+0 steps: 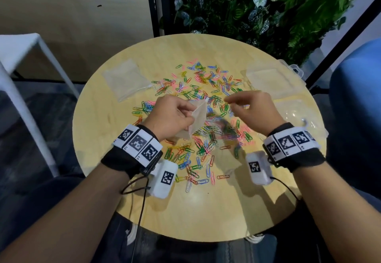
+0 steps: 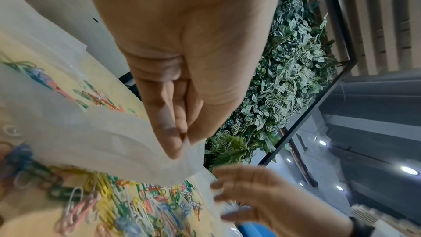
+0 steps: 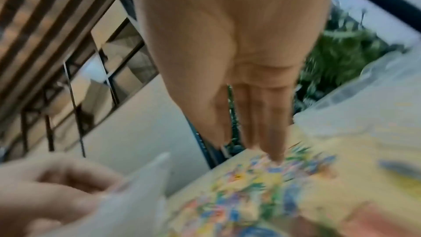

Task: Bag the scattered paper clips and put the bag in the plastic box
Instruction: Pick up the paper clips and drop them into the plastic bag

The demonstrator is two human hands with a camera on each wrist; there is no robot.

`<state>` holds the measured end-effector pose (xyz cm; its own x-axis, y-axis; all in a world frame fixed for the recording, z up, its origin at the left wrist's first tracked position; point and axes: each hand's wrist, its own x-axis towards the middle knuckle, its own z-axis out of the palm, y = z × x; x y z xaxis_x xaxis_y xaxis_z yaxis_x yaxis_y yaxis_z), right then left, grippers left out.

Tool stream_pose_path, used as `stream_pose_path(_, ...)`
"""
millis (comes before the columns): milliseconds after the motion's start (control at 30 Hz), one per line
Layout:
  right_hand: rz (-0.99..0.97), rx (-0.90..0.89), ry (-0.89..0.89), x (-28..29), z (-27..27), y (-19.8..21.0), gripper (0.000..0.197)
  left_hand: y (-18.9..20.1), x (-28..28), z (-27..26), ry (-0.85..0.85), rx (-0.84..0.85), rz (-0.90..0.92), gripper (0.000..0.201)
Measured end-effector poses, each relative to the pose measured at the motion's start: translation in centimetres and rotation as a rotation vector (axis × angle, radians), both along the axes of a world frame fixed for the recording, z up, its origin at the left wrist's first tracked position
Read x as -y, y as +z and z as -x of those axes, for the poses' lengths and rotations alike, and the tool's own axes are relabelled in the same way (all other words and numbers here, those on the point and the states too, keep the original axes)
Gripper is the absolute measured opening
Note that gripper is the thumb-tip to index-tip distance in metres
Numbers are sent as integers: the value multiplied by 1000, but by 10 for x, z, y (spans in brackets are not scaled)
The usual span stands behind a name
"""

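Left hand [image 1: 172, 116] fingers [image 2: 169, 129] pinched on the limp, slippery bag [image 1: 196, 118] at its mouth; right hand [image 1: 250, 111] fingers loosely apart, seemingly empty; light paper clips [image 1: 203, 89] strewn mid-table [image 1: 206, 211]; plastic box [image 1: 274, 81] at far right edge

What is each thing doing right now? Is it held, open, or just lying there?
Bag: held up by the left hand, above the clips.
Left hand: pinching the bag's edge.
Right hand: holding nothing, fingers relaxed, beside the bag.
Paper clips: scattered loose on the table.
Spare bags: lying flat on the table.
Plastic box: on the table; open or closed unclear.
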<state>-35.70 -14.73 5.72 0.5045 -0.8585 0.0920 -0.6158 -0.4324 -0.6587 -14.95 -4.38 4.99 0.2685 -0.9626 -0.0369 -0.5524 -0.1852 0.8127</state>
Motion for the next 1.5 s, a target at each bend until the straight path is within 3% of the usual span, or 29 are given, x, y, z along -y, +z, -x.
stream_pose_path(100, -86, -544, -21, 17, 16, -27, 43, 0, -1, -3, -5, -19, -12, 27)
stream_pose_path(167, -142, -672, -14, 11, 14, -45, 38, -1, -2, -5, -6, -49, -17, 27)
stream_pose_path(400, 79, -657, 230, -35, -16, -68, 60, 2, -3, -7, 19, -66, 6, 25)
stream_pose_path(633, 129, -679, 199, -32, -26, -41, 27, 3, -2, -9, 54, -116, 1, 10)
stream_pose_path(767, 19, -433, 55, -16, -7, -25, 17, 6, -1, -16, 90, -123, 17, 10)
stream_pose_path(867, -277, 41, -140, 0, 12, -7, 9, 11, 0, -17, 100, -112, 69, 10)
stream_pose_path(933, -553, 401, -229, 6, 17, 5, 18, 11, 0, -15, 84, -110, 80, 10)
stream_pose_path(1033, -813, 665, -206, 2, 6, 14, 21, 3, 1, -6, 43, -97, 55, 11)
stream_pose_path(1133, -942, 736, -137, -8, -13, 14, 19, -2, 1, 4, -5, -104, 13, 13)
stream_pose_path(1200, -954, 684, -97, -14, -22, 12, 18, -4, 0, 8, -30, -113, 6, 12)
stream_pose_path(1367, -769, 432, -129, -24, -29, -4, 12, -10, 1, 10, -22, -165, 7, 9)
stream_pose_path(1500, -986, 579, -182, -26, -40, -12, 21, -15, 1, 20, -29, -154, 36, 12)
